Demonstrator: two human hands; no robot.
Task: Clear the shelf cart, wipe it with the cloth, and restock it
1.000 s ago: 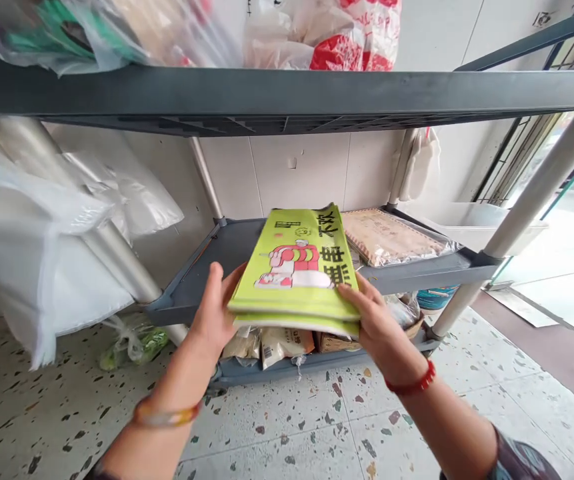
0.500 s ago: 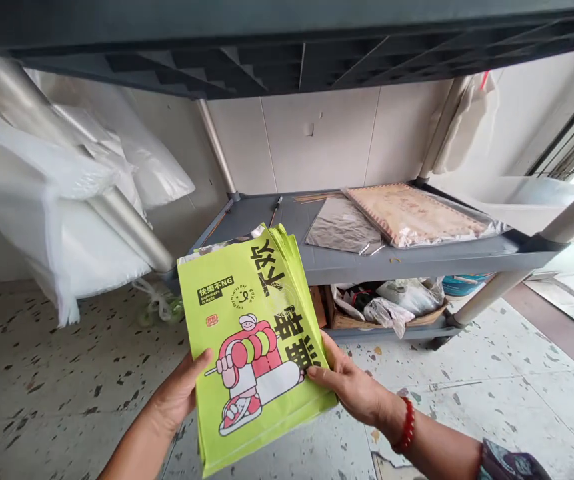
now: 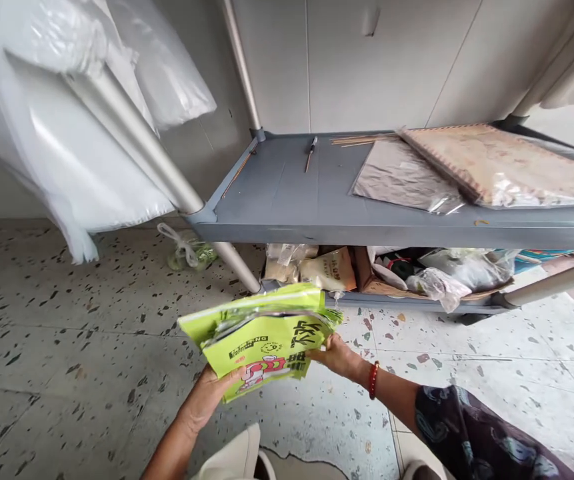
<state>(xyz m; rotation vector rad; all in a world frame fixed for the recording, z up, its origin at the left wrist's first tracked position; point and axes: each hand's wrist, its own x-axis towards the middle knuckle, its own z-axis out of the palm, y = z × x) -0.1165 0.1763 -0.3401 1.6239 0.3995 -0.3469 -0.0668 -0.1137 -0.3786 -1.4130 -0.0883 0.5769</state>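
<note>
A stack of lime-green printed paper bags [image 3: 257, 343] is in front of the shelf, its top edges fanned apart and tipped toward the camera. My left hand [image 3: 211, 393] grips the lower left edge, thumb across the printed front. On the right edge, my right hand [image 3: 339, 357] pinches the stack, with a red bead bracelet at that wrist. Both hands are closed on the bags, and the fingers behind are hidden. A cartoon figure and black characters show on the front bag.
A grey plastic shelf [image 3: 287, 200] holds a pen [image 3: 311, 155], thin sticks, a grey plastic packet [image 3: 401, 173] and a wrapped stack of patterned paper [image 3: 511, 167]. Below sits a cardboard box [image 3: 367, 270] with bags in it. White plastic bags [image 3: 91, 147] hang at the left post.
The stack has tilted, so its top edges now face up and spread apart. The view has dropped, bringing more floor and the lower shelf into sight.
</note>
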